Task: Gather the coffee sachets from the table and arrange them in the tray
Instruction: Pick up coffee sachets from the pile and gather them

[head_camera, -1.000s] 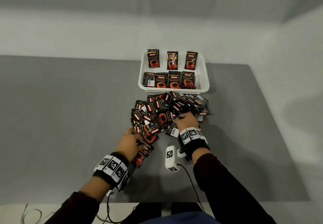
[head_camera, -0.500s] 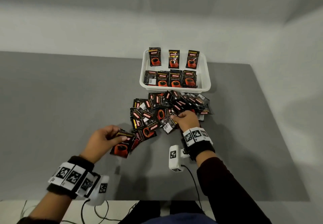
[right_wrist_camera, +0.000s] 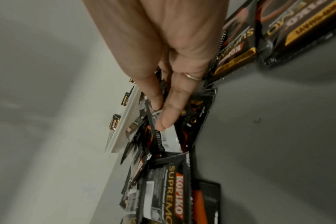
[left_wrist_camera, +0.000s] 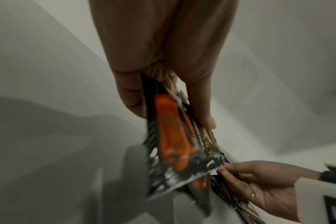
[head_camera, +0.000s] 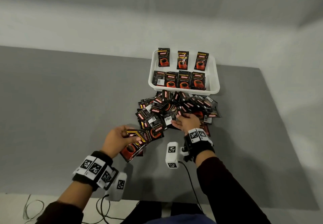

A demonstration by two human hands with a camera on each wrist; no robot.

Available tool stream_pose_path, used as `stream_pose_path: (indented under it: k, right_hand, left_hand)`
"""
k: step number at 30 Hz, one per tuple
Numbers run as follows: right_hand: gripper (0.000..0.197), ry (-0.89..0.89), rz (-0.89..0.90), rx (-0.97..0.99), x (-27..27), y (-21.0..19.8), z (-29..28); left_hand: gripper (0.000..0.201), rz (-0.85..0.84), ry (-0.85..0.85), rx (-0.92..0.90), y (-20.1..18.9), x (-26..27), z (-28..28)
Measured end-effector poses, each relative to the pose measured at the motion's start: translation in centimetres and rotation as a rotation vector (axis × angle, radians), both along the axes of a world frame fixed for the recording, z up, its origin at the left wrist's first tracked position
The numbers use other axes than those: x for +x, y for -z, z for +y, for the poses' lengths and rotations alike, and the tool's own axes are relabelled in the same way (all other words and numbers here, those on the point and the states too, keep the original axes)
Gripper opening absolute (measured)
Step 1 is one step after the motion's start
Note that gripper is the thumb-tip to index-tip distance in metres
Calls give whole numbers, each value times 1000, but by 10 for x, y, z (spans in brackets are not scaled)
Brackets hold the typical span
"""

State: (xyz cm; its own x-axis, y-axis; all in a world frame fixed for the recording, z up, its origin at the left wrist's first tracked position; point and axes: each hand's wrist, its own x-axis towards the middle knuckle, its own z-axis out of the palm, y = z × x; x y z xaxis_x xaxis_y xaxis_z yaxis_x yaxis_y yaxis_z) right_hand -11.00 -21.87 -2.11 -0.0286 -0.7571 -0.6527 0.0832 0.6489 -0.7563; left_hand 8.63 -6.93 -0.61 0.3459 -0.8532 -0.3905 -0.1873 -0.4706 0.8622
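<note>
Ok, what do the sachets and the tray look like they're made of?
Sachets: thin flexible film, probably a plastic or foil laminate, with a glossy finish. The ones the left hand holds bend and catch glare, and their edges are crimped and serrated.
Tray: seemingly moulded white plastic, smooth and slightly glossy, with rounded corners and a rolled rim.

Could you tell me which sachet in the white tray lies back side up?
The leftmost black coffee sachet in the near row of the white plastic tray: it shows a white barcode panel, the others a red cup.
</note>
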Motion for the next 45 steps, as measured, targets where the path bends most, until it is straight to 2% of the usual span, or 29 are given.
stream_pose_path:
  k: [1,2,5,6,8,12,15,18,22,26,29,33,35,37,39,41,42,43,45]
  right_hand:
    - [40,-17,62,-4,2,1,1]
    - [37,-65,198,-26,5,2,2]
    - [28,-307,742,-165,11,8,7]
    - [29,-368,836,-183,14,8,8]
    - [30,-414,907,-200,19,9,10]
    - [48,-348,844,-209,32,7,3]
    - [61,-346,837,-222,38,6,-3]
    - [65,-402,814,-212,39,10,-12]
    - [57,-419,632,-244,28,9,-20]
    - [47,-412,618,-299,3,0,-16]
    - [38,-431,597,-333,-23,-20,-11]
    - [34,-515,597,-424,-50,-54,2]
    - [31,-601,602,-456,-57,-68,9]
    - [28,-696,608,-483,-58,-79,17]
    - [26,-771,604,-525,-57,-88,23]
    - [26,-781,540,-572,-55,-96,28]
    - [27,-748,474,-591,-55,-100,29]
    - [28,-686,403,-608,-55,-103,29]
    - [33,-496,285,-640,-56,-107,28]
  left_hand:
    - [25,-67,61,37,1,-4,-6]
    - [23,-152,129,76,2,-8,-12]
    - [30,-400,277,121,12,-22,-29]
    - [32,-471,307,112,16,-26,-33]
    - [32,-594,358,95,24,-32,-37]
    - [31,-671,408,95,33,-39,-36]
    - [34,-646,422,117,36,-40,-36]
    - [37,-610,435,135,36,-37,-37]
    - [32,-525,450,133,28,-25,-33]
    - [33,-425,432,68,17,-1,-23]
    - [34,-329,362,-72,0,11,-20]
    - [58,-46,342,-250,-29,4,-28]
    - [48,41,361,-325,-44,-8,-37]
    - [25,4,405,-394,-56,-25,-49]
    - [14,-55,507,-491,-60,-43,-61]
    - [17,-177,639,-557,-59,-59,-70]
    - [21,-187,674,-542,-56,-65,-72]
    - [26,-169,671,-520,-53,-70,-73]
    - [36,-71,560,-467,-43,-78,-70]
